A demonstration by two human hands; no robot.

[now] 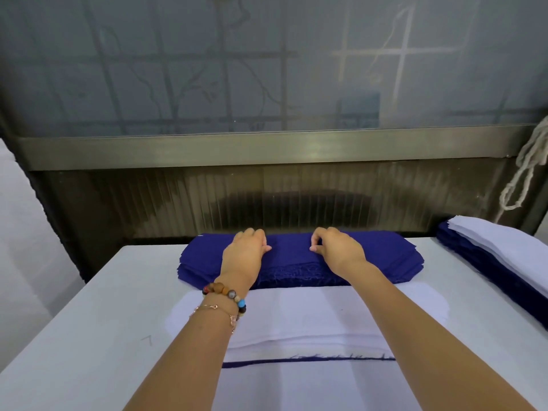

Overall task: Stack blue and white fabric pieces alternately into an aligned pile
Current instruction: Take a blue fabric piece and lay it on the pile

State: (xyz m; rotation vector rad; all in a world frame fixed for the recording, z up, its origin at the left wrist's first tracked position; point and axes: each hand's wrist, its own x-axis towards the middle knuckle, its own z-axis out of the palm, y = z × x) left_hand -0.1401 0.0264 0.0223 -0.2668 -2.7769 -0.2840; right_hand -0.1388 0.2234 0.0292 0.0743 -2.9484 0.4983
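Observation:
A stack of dark blue fabric pieces [382, 256] lies at the far side of the white table [89, 321]. Both my hands are on top of it. My left hand [247, 252] lies on the blue cloth with fingers bent downward at the far edge. My right hand [335, 247] has its thumb and forefinger curled close together over the top blue piece; whether they pinch cloth is unclear. Nearer to me lies a pile of white fabric pieces [311, 315], with a thin blue edge [296, 361] showing beneath its near side.
At the right edge of the table stands another pile [504, 262], blue pieces below and white pieces on top. A glass panel with a metal frame [267, 149] rises directly behind the table. A pale cord [522, 173] hangs at the right.

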